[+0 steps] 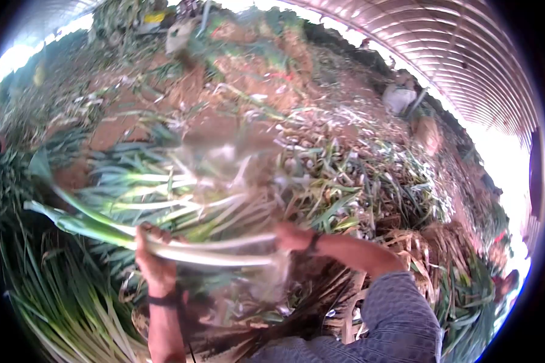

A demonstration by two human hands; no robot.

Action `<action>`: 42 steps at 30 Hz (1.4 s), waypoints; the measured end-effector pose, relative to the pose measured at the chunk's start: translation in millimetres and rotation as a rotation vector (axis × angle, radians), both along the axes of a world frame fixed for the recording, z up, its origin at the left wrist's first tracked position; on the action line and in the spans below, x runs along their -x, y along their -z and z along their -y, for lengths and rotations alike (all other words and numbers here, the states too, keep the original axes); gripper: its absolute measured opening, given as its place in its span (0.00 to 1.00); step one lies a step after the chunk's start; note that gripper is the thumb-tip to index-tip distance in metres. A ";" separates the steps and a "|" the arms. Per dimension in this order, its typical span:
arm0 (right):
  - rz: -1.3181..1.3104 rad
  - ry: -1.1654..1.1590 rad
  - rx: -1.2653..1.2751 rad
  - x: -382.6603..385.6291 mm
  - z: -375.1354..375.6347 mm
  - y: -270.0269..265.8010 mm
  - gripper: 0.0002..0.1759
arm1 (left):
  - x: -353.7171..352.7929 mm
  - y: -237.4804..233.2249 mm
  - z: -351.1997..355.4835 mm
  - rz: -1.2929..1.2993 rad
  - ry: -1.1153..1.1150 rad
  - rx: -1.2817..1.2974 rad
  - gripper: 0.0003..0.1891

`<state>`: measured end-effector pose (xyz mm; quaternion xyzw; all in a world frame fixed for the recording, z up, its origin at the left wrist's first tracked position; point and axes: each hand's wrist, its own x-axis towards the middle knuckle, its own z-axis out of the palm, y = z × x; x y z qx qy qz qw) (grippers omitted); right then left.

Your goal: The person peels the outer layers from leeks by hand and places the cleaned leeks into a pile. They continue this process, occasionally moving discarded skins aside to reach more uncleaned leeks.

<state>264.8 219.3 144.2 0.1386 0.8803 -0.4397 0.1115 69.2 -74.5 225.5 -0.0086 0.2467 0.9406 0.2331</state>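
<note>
My left hand [156, 260] is closed around two long green onions [212, 257], gripping them where the white shanks turn green. Their leaves point to the left and the root ends to the right. My right hand [293, 237] is curled at the root end of the upper stalk; motion blur softens its fingers. Behind both hands lies a heap of green onions [175, 202] with pale shanks, partly smeared. More long green onions [72, 302] lie in a bunch at the lower left, beside my left forearm.
Trimmed leaves and peelings [369, 181] are piled right of centre. Dry brown leaves [409, 248] lie near my right elbow. Farther back, a whitish sack [398, 98] stands on littered brown soil [224, 78]. A ribbed arched roof [460, 54] spans overhead.
</note>
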 end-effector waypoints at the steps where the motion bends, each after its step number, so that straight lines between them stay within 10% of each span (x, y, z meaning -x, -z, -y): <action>1: -0.033 -0.016 -0.252 -0.5 -19.1 -1.9 0.15 | -6.3 14.5 -0.4 -0.105 0.044 -0.004 0.13; 9: -0.063 0.112 -0.906 -58.7 -166.8 68.7 0.17 | -6.6 20.3 5.2 -0.266 -0.027 0.137 0.14; 11: 0.739 0.218 -1.078 -122.4 -215.0 42.7 0.25 | 30.9 15.9 44.6 -0.342 -0.083 0.033 0.14; 15: 1.048 0.161 -0.987 -175.4 -236.9 -10.8 0.34 | 56.0 38.6 66.0 -0.157 -0.170 0.049 0.11; 18: 0.163 0.178 -0.944 -137.0 -244.6 56.0 0.28 | 43.7 45.4 40.9 -0.001 -0.134 0.310 0.11; 21: -0.070 0.091 -0.493 -10.8 -163.7 112.5 0.21 | 29.9 37.4 20.7 0.014 -0.050 0.370 0.11; 28: -0.270 -0.189 -0.565 160.8 -80.9 238.4 0.26 | 17.1 50.0 16.9 0.124 0.020 0.455 0.08; 35: -0.115 -0.123 -0.855 191.7 -101.1 286.7 0.21 | 21.2 53.0 13.2 0.198 0.098 0.551 0.09; 37: 0.327 -0.480 -0.779 181.5 -88.7 264.5 0.19 | 20.0 49.1 10.6 0.200 0.109 0.533 0.09; 42: 0.429 -0.708 -0.335 59.3 -30.2 232.1 0.18 | 17.8 49.8 13.8 0.222 0.141 0.533 0.10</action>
